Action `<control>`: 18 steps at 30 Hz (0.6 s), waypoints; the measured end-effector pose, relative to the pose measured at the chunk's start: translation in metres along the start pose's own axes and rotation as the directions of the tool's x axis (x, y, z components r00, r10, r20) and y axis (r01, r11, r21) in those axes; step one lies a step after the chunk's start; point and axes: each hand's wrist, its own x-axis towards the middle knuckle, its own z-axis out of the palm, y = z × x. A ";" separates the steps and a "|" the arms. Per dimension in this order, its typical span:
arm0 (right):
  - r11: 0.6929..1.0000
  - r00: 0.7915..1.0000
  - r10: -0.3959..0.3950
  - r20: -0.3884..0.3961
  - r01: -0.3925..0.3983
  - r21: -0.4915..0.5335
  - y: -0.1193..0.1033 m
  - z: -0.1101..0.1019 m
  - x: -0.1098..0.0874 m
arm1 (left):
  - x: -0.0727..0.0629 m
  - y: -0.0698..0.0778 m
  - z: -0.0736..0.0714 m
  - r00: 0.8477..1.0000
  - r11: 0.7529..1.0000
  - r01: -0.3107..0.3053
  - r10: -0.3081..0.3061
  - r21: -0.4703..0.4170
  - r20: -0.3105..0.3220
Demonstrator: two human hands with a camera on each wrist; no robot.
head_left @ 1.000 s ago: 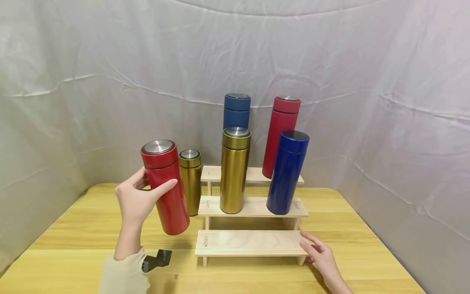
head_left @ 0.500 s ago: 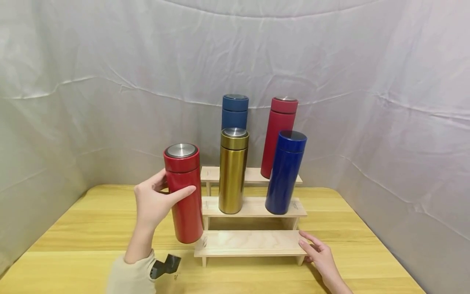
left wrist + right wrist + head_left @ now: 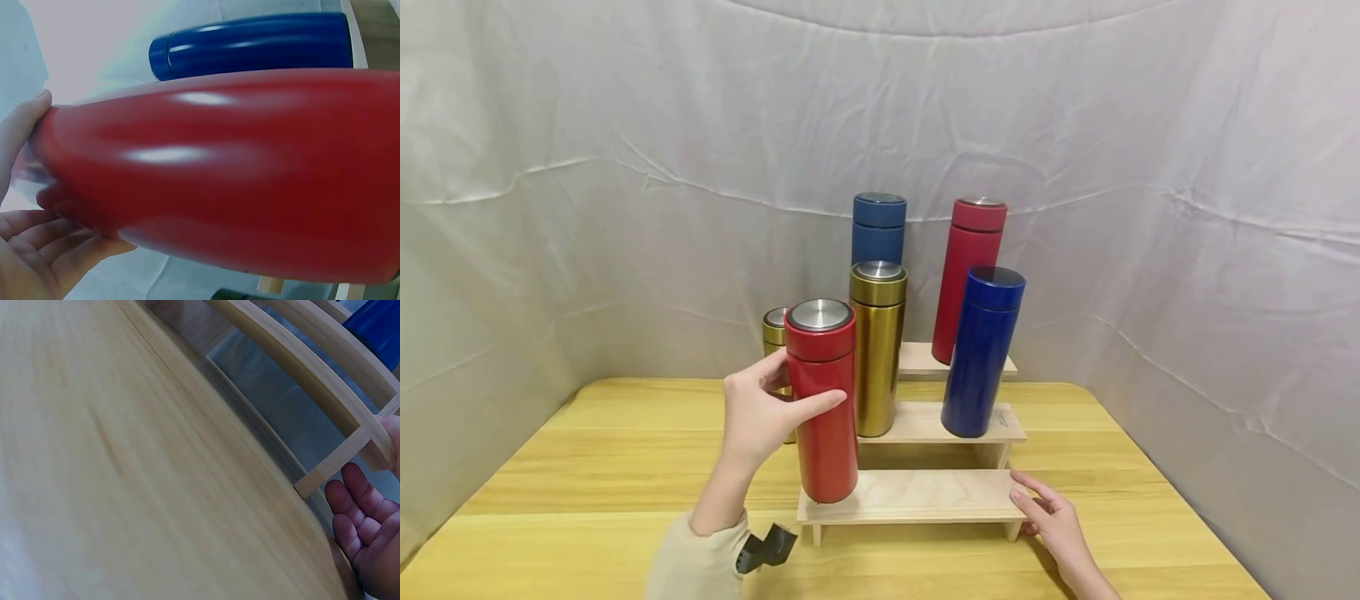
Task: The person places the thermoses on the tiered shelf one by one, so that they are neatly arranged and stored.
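Note:
My left hand [image 3: 767,417] grips a red thermos bottle [image 3: 826,417] with a steel-topped lid, thumb across its front. Its base is over the left end of the lowest step of a wooden three-tier stand [image 3: 940,493]; whether it touches the board I cannot tell. In the left wrist view the red bottle [image 3: 237,169] fills most of the picture, held near its lid end. At the right end of that lowest step, my right hand [image 3: 1054,517] holds the board's corner. The right wrist view shows curled fingers [image 3: 355,490] beside the stand's leg [image 3: 331,464].
A gold bottle [image 3: 880,358] and a glossy blue bottle [image 3: 981,358] stand on the middle step. Behind them are a matte blue bottle [image 3: 878,229] and a dark red bottle [image 3: 973,267]. Another gold bottle [image 3: 775,329], partly hidden, stands left of the stand on the wooden table [image 3: 587,467].
My left hand has carried the red bottle rightward, from beside the stand to over the lowest step's left end, and it is now more upright. The right hand stays at the step's corner.

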 end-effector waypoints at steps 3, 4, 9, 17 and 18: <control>1.000 1.000 -0.006 -0.001 0.006 -0.003 0.000 0.000 0.000 | 0.001 0.006 0.007 1.000 1.000 0.000 0.000 -0.004 0.024; 1.000 1.000 -0.009 -0.001 0.009 -0.004 0.000 0.000 0.000 | 0.001 0.008 0.010 0.999 1.000 -0.005 0.005 -0.007 0.033; 1.000 1.000 -0.029 -0.006 0.029 -0.001 0.002 0.000 -0.001 | 0.002 0.010 0.024 0.997 0.999 -0.018 0.020 -0.031 0.076; 0.999 0.999 -0.037 -0.009 0.037 0.013 0.001 0.001 -0.001 | 0.002 0.001 0.046 0.991 0.996 -0.068 0.074 -0.057 0.115; 0.999 0.999 -0.037 -0.009 0.037 0.014 0.001 0.001 -0.001 | 0.002 0.001 0.048 0.990 0.995 -0.076 0.082 -0.062 0.117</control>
